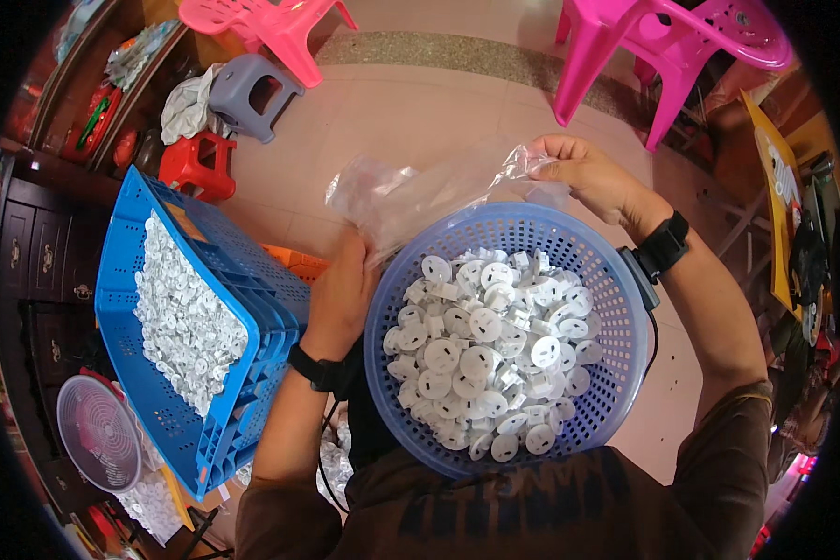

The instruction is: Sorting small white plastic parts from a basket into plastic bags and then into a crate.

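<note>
A clear plastic bag (pixel 429 201) stretches between my two hands, just beyond the far rim of a round blue-purple basket (pixel 389 401). My right hand (pixel 593 177) pinches the bag's right end between thumb and fingers. At the bag's lower left, my left hand (pixel 341 285) is closed on its edge; some of the fingers are hidden. In front of my body, the basket holds a heap of small white round plastic parts (pixel 485 325) with dark slots. Both wrists wear black bands.
On the left, a blue crate (pixel 252 373) holds many small white pieces (pixel 182 322). Beside it are a round sieve-like basket (pixel 100 434) and dark drawers (pixel 42 243). Farther off stand a red stool (pixel 199 166), a grey stool (pixel 252 93) and pink chairs (pixel 616 51).
</note>
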Motion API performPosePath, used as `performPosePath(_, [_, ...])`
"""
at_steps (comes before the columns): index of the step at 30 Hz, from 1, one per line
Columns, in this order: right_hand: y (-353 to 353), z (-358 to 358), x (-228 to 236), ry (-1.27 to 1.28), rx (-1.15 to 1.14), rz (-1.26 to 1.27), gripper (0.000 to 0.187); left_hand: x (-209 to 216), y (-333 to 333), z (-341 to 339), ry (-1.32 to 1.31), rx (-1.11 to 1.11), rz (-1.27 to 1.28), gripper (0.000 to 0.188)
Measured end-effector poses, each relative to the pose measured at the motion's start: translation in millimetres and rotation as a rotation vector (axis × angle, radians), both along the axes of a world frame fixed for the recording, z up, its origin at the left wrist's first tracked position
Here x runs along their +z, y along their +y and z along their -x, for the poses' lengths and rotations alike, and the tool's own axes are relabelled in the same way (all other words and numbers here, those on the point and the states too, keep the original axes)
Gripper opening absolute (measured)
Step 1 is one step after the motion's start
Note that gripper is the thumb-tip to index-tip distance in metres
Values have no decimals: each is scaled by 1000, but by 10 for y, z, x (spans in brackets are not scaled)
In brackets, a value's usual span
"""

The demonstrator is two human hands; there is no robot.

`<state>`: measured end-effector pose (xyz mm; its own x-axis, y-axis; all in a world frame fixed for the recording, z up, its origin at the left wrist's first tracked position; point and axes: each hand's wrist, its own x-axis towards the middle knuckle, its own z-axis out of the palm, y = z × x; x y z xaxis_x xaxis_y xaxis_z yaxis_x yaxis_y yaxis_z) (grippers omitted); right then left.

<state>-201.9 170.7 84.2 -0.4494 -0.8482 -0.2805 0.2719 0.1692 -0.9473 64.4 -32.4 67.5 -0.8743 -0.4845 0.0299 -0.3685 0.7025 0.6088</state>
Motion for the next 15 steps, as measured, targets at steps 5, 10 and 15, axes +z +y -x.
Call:
performPosePath(5, [114,-142,58,160,177,69,15,-33,43,-221,113,24,-228,15])
performPosePath(10, [156,-215,396,1065,124,97,25,-213,218,-578,313,102,-251,16])
performPosePath(15, [197,-330,651,1463,247,-109,29,-68,376,-923,149,125,-63,23])
